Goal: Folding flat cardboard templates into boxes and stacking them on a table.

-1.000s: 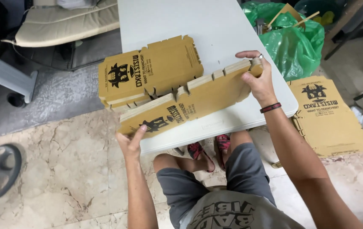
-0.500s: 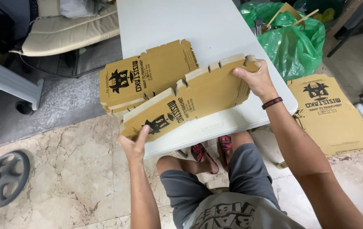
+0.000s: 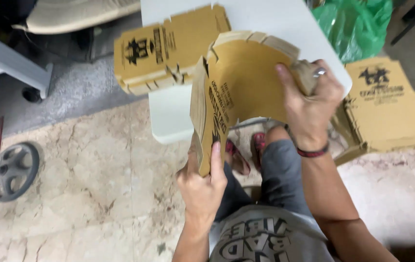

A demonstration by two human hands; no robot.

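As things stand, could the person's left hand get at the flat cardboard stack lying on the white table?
Probably not at once: the left hand is gripping the lower edge of the cardboard blank, which rises between it and the flat cardboard stack on the white table. Letting go would free it.

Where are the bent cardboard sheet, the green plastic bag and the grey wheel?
bent cardboard sheet (image 3: 246, 82), head view, plain inner face
green plastic bag (image 3: 358, 24), head view, crinkled side
grey wheel (image 3: 12, 171), head view, hub
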